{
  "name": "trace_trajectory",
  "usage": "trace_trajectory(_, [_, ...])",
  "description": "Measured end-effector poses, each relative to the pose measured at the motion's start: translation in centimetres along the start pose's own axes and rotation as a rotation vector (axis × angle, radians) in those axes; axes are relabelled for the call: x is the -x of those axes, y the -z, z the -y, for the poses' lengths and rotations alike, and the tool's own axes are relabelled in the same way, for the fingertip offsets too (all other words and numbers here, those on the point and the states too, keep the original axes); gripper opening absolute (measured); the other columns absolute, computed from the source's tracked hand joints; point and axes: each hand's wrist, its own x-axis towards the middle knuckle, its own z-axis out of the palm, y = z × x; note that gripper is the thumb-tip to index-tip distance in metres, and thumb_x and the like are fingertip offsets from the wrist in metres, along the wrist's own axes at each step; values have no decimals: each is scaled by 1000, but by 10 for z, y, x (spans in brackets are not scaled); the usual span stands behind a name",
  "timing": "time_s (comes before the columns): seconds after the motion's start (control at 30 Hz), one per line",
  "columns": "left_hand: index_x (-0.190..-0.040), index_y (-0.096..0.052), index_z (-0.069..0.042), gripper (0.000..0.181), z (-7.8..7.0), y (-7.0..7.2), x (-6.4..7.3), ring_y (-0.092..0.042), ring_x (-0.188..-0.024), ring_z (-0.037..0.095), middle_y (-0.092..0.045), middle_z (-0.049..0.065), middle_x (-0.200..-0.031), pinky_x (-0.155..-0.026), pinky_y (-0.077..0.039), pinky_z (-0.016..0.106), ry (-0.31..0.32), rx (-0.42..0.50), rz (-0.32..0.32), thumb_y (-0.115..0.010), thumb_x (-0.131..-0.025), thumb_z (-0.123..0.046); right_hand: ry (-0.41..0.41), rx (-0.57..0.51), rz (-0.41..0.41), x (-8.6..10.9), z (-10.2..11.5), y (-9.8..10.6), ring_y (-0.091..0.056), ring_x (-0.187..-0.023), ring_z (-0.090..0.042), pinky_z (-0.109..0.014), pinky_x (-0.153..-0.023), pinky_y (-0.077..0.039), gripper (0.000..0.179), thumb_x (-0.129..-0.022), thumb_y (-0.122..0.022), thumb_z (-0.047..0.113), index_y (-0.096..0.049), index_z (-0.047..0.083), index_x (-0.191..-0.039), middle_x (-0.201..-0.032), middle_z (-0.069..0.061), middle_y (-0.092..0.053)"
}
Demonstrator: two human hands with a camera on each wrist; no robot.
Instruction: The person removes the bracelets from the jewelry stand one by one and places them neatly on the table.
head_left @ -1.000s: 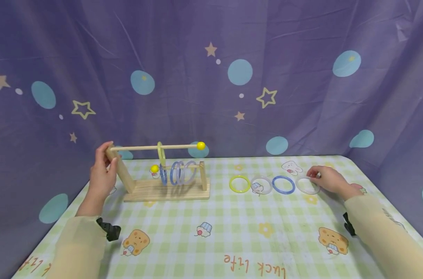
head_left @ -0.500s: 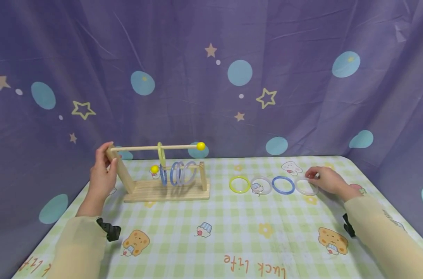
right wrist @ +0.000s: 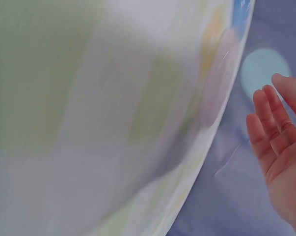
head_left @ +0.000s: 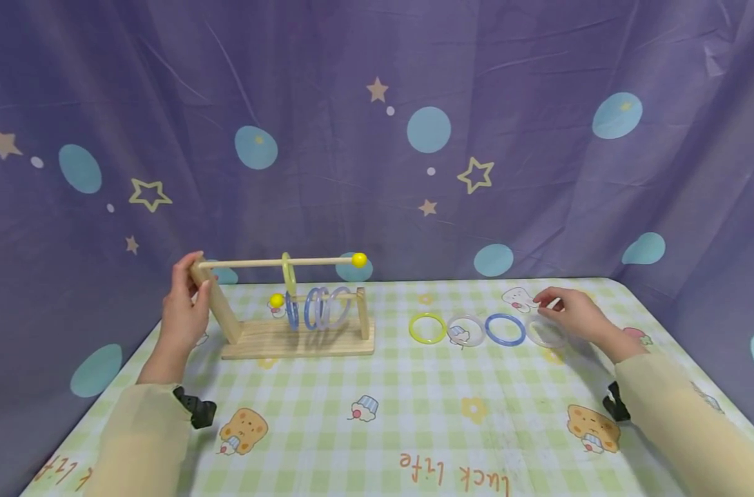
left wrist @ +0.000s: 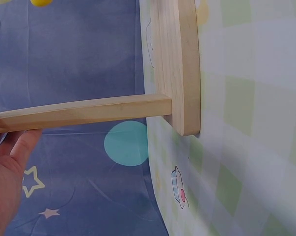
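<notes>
In the head view my left hand (head_left: 186, 307) grips the top of the tall post of a wooden stand (head_left: 299, 339). The left wrist view shows thumb and fingers on either side of that post (left wrist: 89, 112). A yellow-green ring (head_left: 289, 277) hangs on the upper rod; blue and pale purple rings hang on the lower one. At the right, my right hand (head_left: 574, 316) hovers just over a pale translucent ring (head_left: 546, 346), fingers extended and holding nothing. Left of it, in a row, lie a blue ring (head_left: 506, 344), a clear ring (head_left: 467, 345) and a yellow ring (head_left: 427, 342).
A checked cloth (head_left: 414, 400) with printed cartoon figures covers the table. Behind it hangs a purple curtain (head_left: 327, 138) with stars and dots. Yellow balls (head_left: 359, 260) cap the rod ends of the stand.
My right hand has let go of the pale ring and risen slightly up and left; before that, it shifted the ring a little left towards the blue one. My left hand stays put.
</notes>
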Motion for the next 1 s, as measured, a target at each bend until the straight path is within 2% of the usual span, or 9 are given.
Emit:
trace_trajectory(0.4, [-149,-25,-14,52,0,0,0,-46,-123,51,-47,33,-134,-95,-40,63,-2,6,0,-42,-102,0,77,-224,-29,-18,65,-30,-63,-79,-19,-26,-64,-50,16,-90,-69,6,-68,4,-106,-94,-7,-70])
trace_trajectory(0.63, [-149,-25,-15,51,0,1,0,-45,-124,50,-49,34,-132,-97,-39,61,23,-6,2,-42,-103,-2,123,-393,-30,-27,107,-47,-65,-83,-20,-24,-66,-51,18,-91,-68,3,-68,2,-108,-102,-15,-69])
trace_trajectory(0.87, [-149,-26,-15,51,2,1,1,-46,-123,50,-50,34,-130,-98,-39,61,33,-18,-8,-42,-102,-1,157,-520,-33,-26,165,-47,-64,-84,-27,-26,-66,-52,15,-90,-65,-4,-65,-6,-105,-104,-22,-66])
trace_trajectory(1.0, [-149,-26,-15,51,1,0,0,-46,-123,50,-51,34,-129,-97,-39,62,22,-19,-5,-41,-103,-1,181,-602,-37,-36,170,-65,-64,-86,-26,-26,-69,-54,15,-91,-65,-2,-66,-3,-106,-107,-20,-66])
